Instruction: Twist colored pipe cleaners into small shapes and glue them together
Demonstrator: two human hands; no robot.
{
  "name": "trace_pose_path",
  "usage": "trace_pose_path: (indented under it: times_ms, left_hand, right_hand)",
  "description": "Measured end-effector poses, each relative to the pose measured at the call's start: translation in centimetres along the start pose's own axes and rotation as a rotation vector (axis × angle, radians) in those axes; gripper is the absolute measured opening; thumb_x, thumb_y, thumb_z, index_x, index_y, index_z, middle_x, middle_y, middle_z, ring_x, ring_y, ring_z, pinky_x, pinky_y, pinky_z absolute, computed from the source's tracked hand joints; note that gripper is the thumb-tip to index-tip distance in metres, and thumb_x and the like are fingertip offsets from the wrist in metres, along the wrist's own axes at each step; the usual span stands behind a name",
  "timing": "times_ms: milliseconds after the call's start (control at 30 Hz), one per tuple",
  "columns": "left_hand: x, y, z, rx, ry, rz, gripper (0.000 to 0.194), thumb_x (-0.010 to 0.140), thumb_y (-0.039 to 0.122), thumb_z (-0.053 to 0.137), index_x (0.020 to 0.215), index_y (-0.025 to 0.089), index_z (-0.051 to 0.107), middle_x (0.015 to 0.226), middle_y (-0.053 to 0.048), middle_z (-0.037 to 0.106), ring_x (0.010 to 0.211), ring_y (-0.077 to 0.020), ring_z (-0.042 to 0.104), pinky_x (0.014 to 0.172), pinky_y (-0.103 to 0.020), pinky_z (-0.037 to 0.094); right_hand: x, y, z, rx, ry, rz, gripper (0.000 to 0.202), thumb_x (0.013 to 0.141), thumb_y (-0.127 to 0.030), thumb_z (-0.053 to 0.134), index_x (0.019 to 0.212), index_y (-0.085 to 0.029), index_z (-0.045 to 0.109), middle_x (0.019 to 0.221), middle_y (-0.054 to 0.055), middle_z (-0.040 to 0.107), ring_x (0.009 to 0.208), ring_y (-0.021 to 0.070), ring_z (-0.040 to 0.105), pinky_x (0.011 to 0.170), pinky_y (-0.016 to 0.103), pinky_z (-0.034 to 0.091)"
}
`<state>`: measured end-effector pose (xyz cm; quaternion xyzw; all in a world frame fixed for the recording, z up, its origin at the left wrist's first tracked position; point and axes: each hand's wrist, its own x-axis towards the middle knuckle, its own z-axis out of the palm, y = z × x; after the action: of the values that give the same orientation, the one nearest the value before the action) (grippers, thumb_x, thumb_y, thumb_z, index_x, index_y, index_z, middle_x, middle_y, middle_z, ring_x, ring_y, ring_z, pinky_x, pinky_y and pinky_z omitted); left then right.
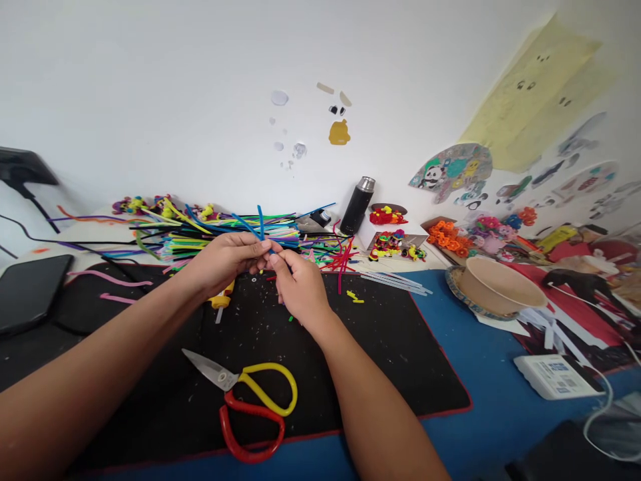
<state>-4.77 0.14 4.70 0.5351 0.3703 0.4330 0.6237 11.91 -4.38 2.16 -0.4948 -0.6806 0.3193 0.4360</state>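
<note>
Both hands meet above the back part of a black mat (380, 361). My left hand (233, 259) is closed, pinching a blue pipe cleaner (261, 222) whose two ends stick up past the fingertips. My right hand (299, 284) is closed too, its thumb and forefinger pressed on the same blue piece just beside the left fingertips. The lower part of the piece is hidden by the fingers. Scissors with one yellow and one red handle (270, 394) lie open on the mat, nearer than the hands. A yellow glue bottle (221, 298) lies partly behind the left wrist.
Bundles of coloured pipe cleaners (180, 247) lie along the wall. A black thermos (357, 207) stands behind the hands beside a white box (395, 234) with small figures. On the right are a round bowl (505, 284) and a white device (558, 376); a phone (33, 292) lies left.
</note>
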Motion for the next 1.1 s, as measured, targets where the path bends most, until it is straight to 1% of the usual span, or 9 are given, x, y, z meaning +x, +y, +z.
trace_pose_path:
  times_ms: [100,200,300,467,667,733,800,933,1100]
  left_hand:
    - [0.0,0.1,0.1,-0.038,0.014,0.019,0.033,0.064,0.041,0.094,0.077,0.014,0.081,0.062,-0.006,0.067,0.056,-0.0120,0.055,0.050,-0.020,0.043]
    - [0.1,0.0,0.1,-0.078,0.064,0.065,0.032,0.060,0.037,0.096,0.073,0.013,0.079,0.061,-0.005,0.066,0.056,-0.0108,0.055,0.051,-0.020,0.042]
    - [0.1,-0.1,0.3,-0.105,0.124,0.100,0.031,0.057,0.034,0.097,0.067,0.013,0.076,0.071,-0.007,0.071,0.060,-0.0110,0.057,0.055,-0.021,0.046]
    - [-0.1,0.2,0.5,-0.187,0.179,0.138,0.030,0.058,0.031,0.097,0.063,0.014,0.073,0.084,-0.008,0.075,0.061,-0.0103,0.057,0.058,-0.022,0.049]
    - [0.3,0.9,-0.5,-0.274,0.181,0.181,0.024,0.064,0.022,0.092,0.061,0.012,0.070,0.086,-0.007,0.071,0.061,-0.0074,0.054,0.052,-0.018,0.043]
    - [0.6,1.0,-1.1,-0.291,0.199,0.189,0.020,0.067,0.018,0.089,0.064,0.012,0.071,0.085,-0.006,0.070,0.061,-0.0068,0.053,0.050,-0.016,0.041]
    - [0.8,1.0,-1.7,-0.302,0.206,0.190,0.014,0.069,0.017,0.087,0.072,0.011,0.074,0.078,-0.005,0.067,0.061,-0.0069,0.053,0.049,-0.015,0.040]
    - [1.0,1.2,-2.4,-0.287,0.179,0.161,0.015,0.072,0.018,0.085,0.082,0.008,0.078,0.064,-0.002,0.059,0.059,-0.0079,0.052,0.047,-0.015,0.039]
    - [0.8,1.6,-2.5,-0.223,0.171,0.166,0.018,0.073,0.025,0.087,0.079,0.011,0.077,0.064,-0.004,0.062,0.057,-0.0095,0.054,0.048,-0.017,0.041]
  right_hand:
    - [0.2,0.2,0.1,0.162,-0.048,0.034,0.032,0.105,-0.044,0.047,0.091,-0.022,0.065,0.046,-0.009,0.049,0.038,0.0108,0.052,0.049,0.021,0.039]
    - [0.3,0.0,0.0,0.396,-0.129,0.099,0.036,0.102,-0.049,0.050,0.085,-0.021,0.063,0.041,-0.011,0.041,0.033,0.0103,0.047,0.041,0.021,0.034]
    - [0.4,-0.4,-0.3,0.604,-0.202,0.156,0.039,0.098,-0.054,0.056,0.081,-0.020,0.062,0.040,-0.012,0.038,0.030,0.0091,0.043,0.038,0.021,0.030]
    - [0.4,-0.5,-0.5,0.773,-0.265,0.205,0.040,0.093,-0.056,0.065,0.080,-0.018,0.063,0.040,-0.013,0.036,0.029,0.0069,0.036,0.036,0.021,0.025]
    - [0.3,-0.2,-0.4,0.849,-0.299,0.222,0.039,0.091,-0.054,0.069,0.080,-0.017,0.065,0.040,-0.013,0.037,0.029,0.0065,0.036,0.035,0.020,0.023]
    - [0.4,-0.2,-0.5,0.839,-0.302,0.236,0.039,0.091,-0.054,0.069,0.080,-0.017,0.065,0.039,-0.013,0.036,0.029,0.0064,0.035,0.035,0.020,0.023]
    - [0.4,-0.2,-0.5,0.823,-0.308,0.255,0.040,0.092,-0.055,0.068,0.080,-0.017,0.064,0.039,-0.013,0.036,0.030,0.0064,0.035,0.036,0.020,0.024]
    - [0.4,0.0,-0.5,0.815,-0.310,0.272,0.040,0.091,-0.056,0.068,0.080,-0.017,0.064,0.040,-0.013,0.036,0.031,0.0065,0.036,0.037,0.021,0.024]
    - [0.5,0.4,-0.3,0.790,-0.282,0.274,0.040,0.090,-0.056,0.068,0.083,-0.017,0.066,0.046,-0.010,0.046,0.034,0.0069,0.042,0.036,0.020,0.025]
